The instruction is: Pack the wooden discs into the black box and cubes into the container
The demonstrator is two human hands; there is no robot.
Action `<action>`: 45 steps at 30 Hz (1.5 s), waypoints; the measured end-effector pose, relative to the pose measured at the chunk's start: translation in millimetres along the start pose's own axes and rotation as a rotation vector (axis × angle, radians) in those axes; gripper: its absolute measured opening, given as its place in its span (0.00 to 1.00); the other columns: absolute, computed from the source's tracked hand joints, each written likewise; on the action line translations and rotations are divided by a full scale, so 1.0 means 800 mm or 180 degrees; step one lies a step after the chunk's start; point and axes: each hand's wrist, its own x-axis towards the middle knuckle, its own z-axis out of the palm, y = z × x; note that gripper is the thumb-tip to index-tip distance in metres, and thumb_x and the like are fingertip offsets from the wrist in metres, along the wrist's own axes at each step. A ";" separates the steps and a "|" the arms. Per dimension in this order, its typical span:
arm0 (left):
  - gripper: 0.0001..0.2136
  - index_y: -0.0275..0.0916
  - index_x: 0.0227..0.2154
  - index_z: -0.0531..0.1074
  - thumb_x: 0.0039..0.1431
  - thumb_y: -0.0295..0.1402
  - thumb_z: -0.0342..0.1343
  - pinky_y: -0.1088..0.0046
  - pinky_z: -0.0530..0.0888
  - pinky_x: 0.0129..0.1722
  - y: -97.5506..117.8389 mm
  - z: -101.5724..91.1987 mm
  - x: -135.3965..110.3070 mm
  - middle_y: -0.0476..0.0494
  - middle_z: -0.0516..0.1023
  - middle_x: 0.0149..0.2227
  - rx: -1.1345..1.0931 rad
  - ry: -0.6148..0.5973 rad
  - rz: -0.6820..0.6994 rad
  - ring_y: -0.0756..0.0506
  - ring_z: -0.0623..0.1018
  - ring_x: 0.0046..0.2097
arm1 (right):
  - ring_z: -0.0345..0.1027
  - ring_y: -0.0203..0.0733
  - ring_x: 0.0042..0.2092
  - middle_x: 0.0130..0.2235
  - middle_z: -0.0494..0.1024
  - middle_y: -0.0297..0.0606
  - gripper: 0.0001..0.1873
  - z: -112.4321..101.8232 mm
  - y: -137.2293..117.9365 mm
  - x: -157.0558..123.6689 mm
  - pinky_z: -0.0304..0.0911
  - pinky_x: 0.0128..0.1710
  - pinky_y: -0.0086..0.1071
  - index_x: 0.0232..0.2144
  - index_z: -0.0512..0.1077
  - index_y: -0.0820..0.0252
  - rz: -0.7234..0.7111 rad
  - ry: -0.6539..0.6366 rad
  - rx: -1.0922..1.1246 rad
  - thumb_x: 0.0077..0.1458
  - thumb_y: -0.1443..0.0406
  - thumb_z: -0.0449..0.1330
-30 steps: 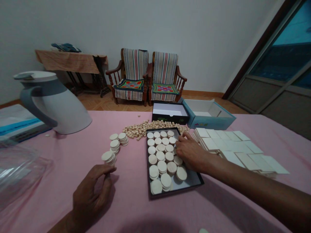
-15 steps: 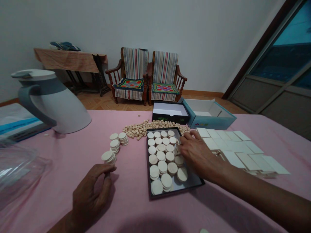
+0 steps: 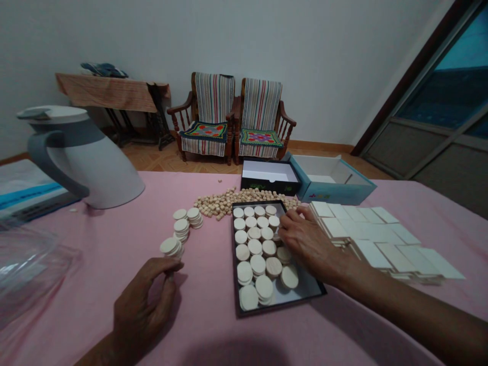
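Note:
A black tray (image 3: 303,295) on the pink tablecloth holds several stacks of pale wooden discs (image 3: 256,249). My right hand (image 3: 305,241) lies palm down over the tray's right side. Its fingers are stretched out and its fingertips touch the discs near the far right corner. My left hand (image 3: 143,305) rests on the cloth at the near left. Its thumb and forefinger are curled into a pinch just below a loose stack of discs (image 3: 171,247). What they hold, if anything, is hidden. Two more disc stacks (image 3: 186,221) stand beyond it.
A heap of small wooden beads (image 3: 224,199) lies behind the tray. Flat wooden squares (image 3: 377,236) lie in rows at the right. A black box (image 3: 269,177) and a blue box (image 3: 331,183) stand open at the back. A white jug (image 3: 82,157) and clear plastic (image 3: 26,264) are at the left.
My right hand has slid slightly over the discs on the tray's right side. My left hand has stayed in place.

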 end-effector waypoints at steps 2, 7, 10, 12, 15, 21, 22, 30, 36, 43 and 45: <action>0.11 0.38 0.42 0.67 0.56 0.24 0.52 0.75 0.77 0.36 0.000 0.000 0.001 0.45 0.76 0.35 0.0020 -0.0010 -0.0007 0.49 0.78 0.34 | 0.59 0.42 0.37 0.31 0.73 0.37 0.07 0.003 0.001 -0.001 0.44 0.46 0.40 0.25 0.74 0.61 -0.0024 -0.0048 0.0210 0.55 0.70 0.60; 0.10 0.38 0.42 0.67 0.57 0.25 0.51 0.75 0.77 0.36 -0.003 0.001 -0.001 0.45 0.76 0.35 0.0039 -0.0018 -0.0078 0.49 0.79 0.34 | 0.61 0.41 0.38 0.31 0.74 0.36 0.09 0.001 0.017 -0.001 0.44 0.44 0.40 0.24 0.74 0.58 0.0218 -0.0124 0.0528 0.54 0.71 0.60; 0.10 0.37 0.42 0.67 0.57 0.25 0.51 0.75 0.77 0.36 -0.005 0.002 -0.001 0.45 0.76 0.35 0.0083 -0.0040 -0.0067 0.49 0.79 0.34 | 0.62 0.46 0.47 0.40 0.77 0.41 0.08 -0.007 0.026 0.003 0.45 0.45 0.41 0.25 0.76 0.59 0.0600 0.0067 0.0366 0.53 0.71 0.58; 0.10 0.37 0.42 0.67 0.57 0.25 0.51 0.75 0.77 0.36 -0.005 0.002 -0.001 0.45 0.76 0.35 0.0069 -0.0062 -0.0074 0.49 0.79 0.34 | 0.58 0.51 0.54 0.49 0.75 0.44 0.08 -0.007 0.028 0.006 0.45 0.48 0.43 0.26 0.77 0.60 0.0689 0.0117 0.0216 0.52 0.72 0.58; 0.10 0.37 0.42 0.67 0.57 0.25 0.51 0.75 0.77 0.36 -0.005 0.002 -0.001 0.45 0.76 0.35 0.0017 -0.0067 -0.0088 0.50 0.79 0.34 | 0.50 0.54 0.62 0.56 0.70 0.46 0.08 0.001 0.023 0.009 0.41 0.55 0.46 0.26 0.77 0.62 0.0595 0.0002 0.0088 0.49 0.72 0.57; 0.10 0.38 0.42 0.68 0.56 0.26 0.52 0.75 0.77 0.36 -0.009 0.001 -0.006 0.45 0.76 0.35 0.0021 -0.0036 -0.0139 0.49 0.79 0.34 | 0.44 0.56 0.65 0.58 0.67 0.52 0.11 0.024 0.016 0.015 0.35 0.60 0.48 0.28 0.79 0.63 0.0548 -0.0184 0.0072 0.50 0.71 0.55; 0.10 0.38 0.42 0.68 0.56 0.26 0.52 0.74 0.77 0.36 -0.010 0.001 -0.007 0.45 0.77 0.35 0.0013 -0.0037 -0.0134 0.49 0.79 0.34 | 0.44 0.56 0.65 0.58 0.67 0.52 0.11 0.026 0.015 0.016 0.35 0.60 0.49 0.28 0.79 0.64 0.0583 -0.0209 0.0078 0.50 0.71 0.55; 0.10 0.38 0.42 0.68 0.57 0.26 0.51 0.75 0.77 0.37 -0.008 0.002 -0.004 0.45 0.77 0.34 0.0085 -0.0057 -0.0132 0.49 0.79 0.34 | 0.43 0.57 0.65 0.61 0.64 0.51 0.14 0.033 0.011 0.020 0.37 0.59 0.49 0.33 0.79 0.66 0.0978 -0.0302 0.0168 0.49 0.71 0.54; 0.09 0.39 0.42 0.68 0.57 0.27 0.51 0.75 0.78 0.36 -0.004 0.001 0.000 0.46 0.77 0.34 0.0129 -0.0040 -0.0131 0.49 0.79 0.32 | 0.43 0.57 0.65 0.61 0.64 0.52 0.14 0.026 0.007 0.019 0.39 0.59 0.49 0.34 0.78 0.68 0.1020 -0.0269 0.0195 0.46 0.72 0.55; 0.09 0.39 0.41 0.68 0.57 0.27 0.51 0.75 0.78 0.35 -0.003 0.000 0.002 0.46 0.78 0.33 0.0099 -0.0028 -0.0123 0.48 0.80 0.33 | 0.45 0.57 0.64 0.59 0.67 0.53 0.14 0.038 0.004 0.017 0.40 0.58 0.49 0.32 0.78 0.68 0.1076 -0.0017 0.0213 0.44 0.73 0.55; 0.09 0.39 0.41 0.68 0.57 0.27 0.51 0.75 0.78 0.34 -0.003 0.000 0.001 0.46 0.78 0.33 0.0109 -0.0028 -0.0121 0.48 0.80 0.32 | 0.46 0.57 0.63 0.59 0.67 0.53 0.14 0.040 0.002 0.018 0.40 0.58 0.48 0.33 0.78 0.68 0.1119 0.0015 0.0251 0.43 0.72 0.55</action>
